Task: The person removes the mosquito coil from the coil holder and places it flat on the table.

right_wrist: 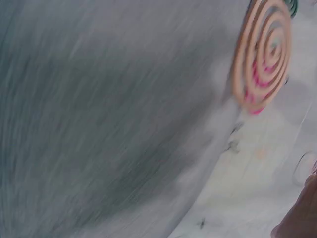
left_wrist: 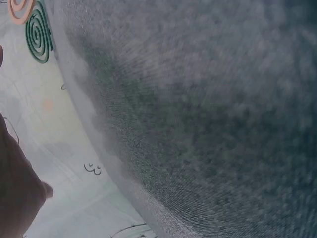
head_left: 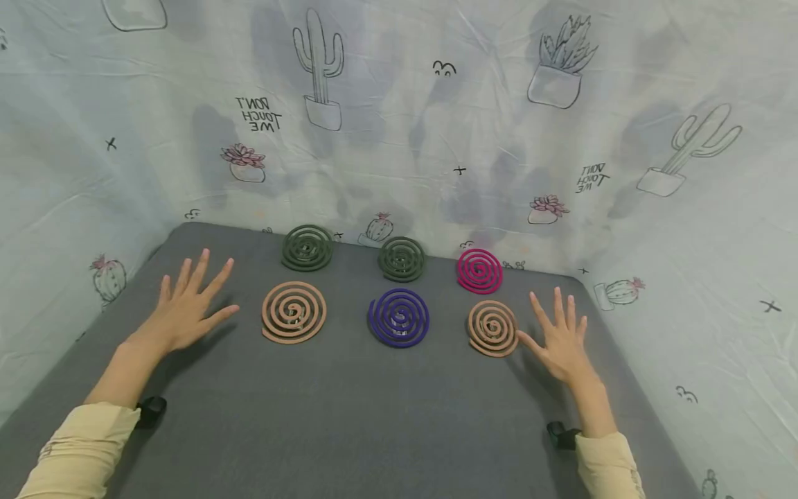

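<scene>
Six spiral mosquito coils lie in two rows, each with a small metal piece at its centre. In the back row are a dark green coil (head_left: 307, 247), a second green coil (head_left: 402, 259) and a pink coil (head_left: 479, 271). A tan coil (head_left: 294, 312), a purple coil (head_left: 400, 317) and another tan coil (head_left: 492, 328) form the front row. My left hand (head_left: 187, 312), fingers spread, hovers left of the first tan coil and holds nothing. Spread likewise, my right hand (head_left: 563, 343) has its thumb tip right at the right tan coil's edge.
The coils lie on a grey cloth-covered table (head_left: 349, 416). Behind and at both sides hangs a pale curtain (head_left: 399, 138) printed with cacti. Each wrist wears a dark strap device, the left one (head_left: 152, 412) and the right one (head_left: 563, 436).
</scene>
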Available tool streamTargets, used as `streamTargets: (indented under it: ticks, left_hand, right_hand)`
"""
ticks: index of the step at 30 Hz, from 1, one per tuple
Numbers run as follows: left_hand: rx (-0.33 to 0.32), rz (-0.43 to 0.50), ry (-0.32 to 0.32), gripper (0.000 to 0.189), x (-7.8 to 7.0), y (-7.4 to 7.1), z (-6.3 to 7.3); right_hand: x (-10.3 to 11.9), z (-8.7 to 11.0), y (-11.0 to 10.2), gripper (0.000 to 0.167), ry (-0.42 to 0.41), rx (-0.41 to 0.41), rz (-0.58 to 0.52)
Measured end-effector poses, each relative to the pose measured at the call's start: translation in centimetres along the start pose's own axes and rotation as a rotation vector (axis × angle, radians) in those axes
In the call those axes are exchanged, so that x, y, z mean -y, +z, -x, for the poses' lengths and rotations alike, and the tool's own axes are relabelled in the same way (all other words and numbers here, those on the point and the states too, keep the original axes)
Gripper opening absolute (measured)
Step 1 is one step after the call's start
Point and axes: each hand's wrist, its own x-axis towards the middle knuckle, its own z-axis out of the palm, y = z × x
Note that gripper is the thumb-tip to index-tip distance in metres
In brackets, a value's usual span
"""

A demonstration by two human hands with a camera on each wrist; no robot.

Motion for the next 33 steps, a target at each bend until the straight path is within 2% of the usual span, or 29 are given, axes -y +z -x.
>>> streamTargets:
  ticks: [5, 12, 20, 26, 33]
  left_hand:
    - [0.008, 0.038, 0.041, 0.085, -0.4, 0.1, -0.1]
    - [0.002, 0.142, 0.124, 0.086, -1.0, 0.1, -0.3]
    - [0.065, 0.218, 0.113, 0.083, -1.3, 0.3, -0.7]
    - [0.024, 0.29, 0.19, 0.081, -1.5, 0.7, -1.1]
    - [0.006, 0.339, 0.234, 0.083, -1.8, 0.9, -1.3]
  right_hand:
    - [2.6, -0.6, 0.1, 0.077, -0.044, 0.026, -0.067]
    - [6.8, -2.1, 0.9, 0.077, -0.14, 0.024, -0.173]
    - [11.5, -4.0, 3.1, 0.071, -0.269, -0.005, -0.298]
    - [14.8, -5.4, 4.4, 0.066, -0.343, 0.002, -0.43]
    - [18.3, -6.8, 6.0, 0.066, -0.424, 0.058, -0.543]
